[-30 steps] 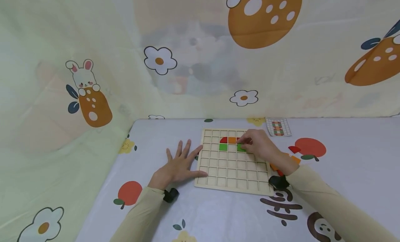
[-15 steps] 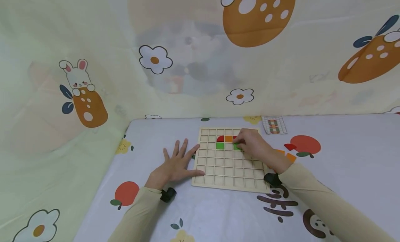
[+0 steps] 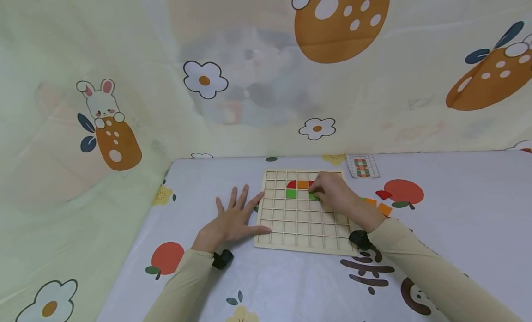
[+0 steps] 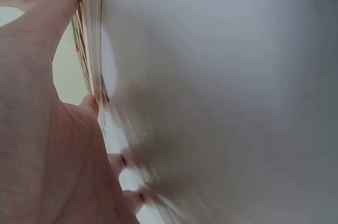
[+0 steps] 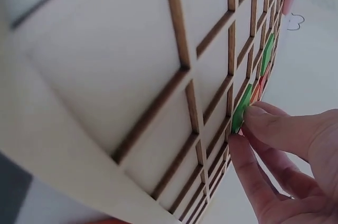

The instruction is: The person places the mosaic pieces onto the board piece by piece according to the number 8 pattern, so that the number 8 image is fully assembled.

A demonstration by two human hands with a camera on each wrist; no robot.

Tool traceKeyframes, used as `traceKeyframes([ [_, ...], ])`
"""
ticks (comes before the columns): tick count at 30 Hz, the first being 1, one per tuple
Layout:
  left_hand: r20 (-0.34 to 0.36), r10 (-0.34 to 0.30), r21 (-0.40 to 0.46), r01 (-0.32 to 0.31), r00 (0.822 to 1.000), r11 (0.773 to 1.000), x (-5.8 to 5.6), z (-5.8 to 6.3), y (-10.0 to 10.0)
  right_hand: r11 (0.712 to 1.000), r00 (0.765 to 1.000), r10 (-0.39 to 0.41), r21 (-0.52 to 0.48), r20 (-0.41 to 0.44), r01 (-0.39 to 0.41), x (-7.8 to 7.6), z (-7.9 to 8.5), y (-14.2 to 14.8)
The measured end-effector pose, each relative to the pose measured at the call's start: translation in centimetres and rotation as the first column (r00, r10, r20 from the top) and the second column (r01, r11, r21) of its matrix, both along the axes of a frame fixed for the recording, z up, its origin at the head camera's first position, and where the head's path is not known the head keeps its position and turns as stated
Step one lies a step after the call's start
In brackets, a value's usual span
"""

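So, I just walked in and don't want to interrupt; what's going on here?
A person's right hand is working at a wooden grid board, its thumb and fingers at a green square and a red piece; whether it grips either is unclear. The left hand is spread, thumb and index finger at the board's left edge. Another green square, an orange square and another red piece sit in the grid. Loose pieces and a patterned card lie to its right.

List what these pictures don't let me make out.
Head: red piece by the right hand, partly covered by it.
Head: fine pattern on the card, too small.
Left wrist: grid of the board, seen nearly edge-on.
Right wrist: red patch, cut off by the bottom edge.
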State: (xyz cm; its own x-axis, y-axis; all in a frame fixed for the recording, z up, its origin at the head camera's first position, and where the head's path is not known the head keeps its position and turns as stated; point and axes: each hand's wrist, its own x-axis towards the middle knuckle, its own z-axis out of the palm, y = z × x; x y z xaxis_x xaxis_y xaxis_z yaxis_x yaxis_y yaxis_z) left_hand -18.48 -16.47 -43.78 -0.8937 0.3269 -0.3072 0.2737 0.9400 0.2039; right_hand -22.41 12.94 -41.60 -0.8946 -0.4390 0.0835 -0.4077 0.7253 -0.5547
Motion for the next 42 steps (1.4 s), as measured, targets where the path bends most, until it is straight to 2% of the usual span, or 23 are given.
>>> traceKeyframes([
  [5, 0.002, -0.004, 0.012, 0.004, 1.000, 1.000, 0.1, 0.0, 0.1, 0.998, 0.998, -0.032, -0.046, 0.055, 0.035, 0.7, 0.2, 1.0],
  [10, 0.000, -0.004, 0.019, 0.004, 1.000, 1.000, 0.2, -0.1, 0.0, 0.997, 0.994, -0.040, -0.054, 0.103, 0.045, 2.0, 1.7, 2.5],
  [16, 0.001, -0.002, 0.037, 0.002, 1.000, 0.999, 0.2, 0.1, -0.1, 0.999, 0.999, -0.021, -0.043, 0.030, 0.022, 3.8, 2.7, 5.1],
  [20, 0.003, -0.008, 0.024, 0.008, 1.000, 1.000, 0.2, 0.1, -0.1, 0.999, 0.999, -0.044, -0.015, 0.017, 0.044, 5.0, 2.4, 7.4],
  [26, 0.000, -0.008, 0.011, 0.008, 1.000, 1.000, 0.1, 0.0, -0.1, 0.998, 0.999, -0.053, 0.028, -0.013, 0.053, 6.6, 1.0, 10.9],
  [30, 0.002, -0.005, 0.008, 0.005, 1.000, 1.000, 0.1, 0.0, -0.2, 0.998, 0.998, -0.058, 0.028, 0.005, 0.058, 7.5, 0.1, 12.4],
  [42, 0.009, -0.007, 0.017, 0.007, 1.000, 1.000, 0.1, 0.1, -0.2, 0.998, 0.998, -0.059, 0.036, -0.011, 0.059, 8.5, -0.8, 13.5],
])
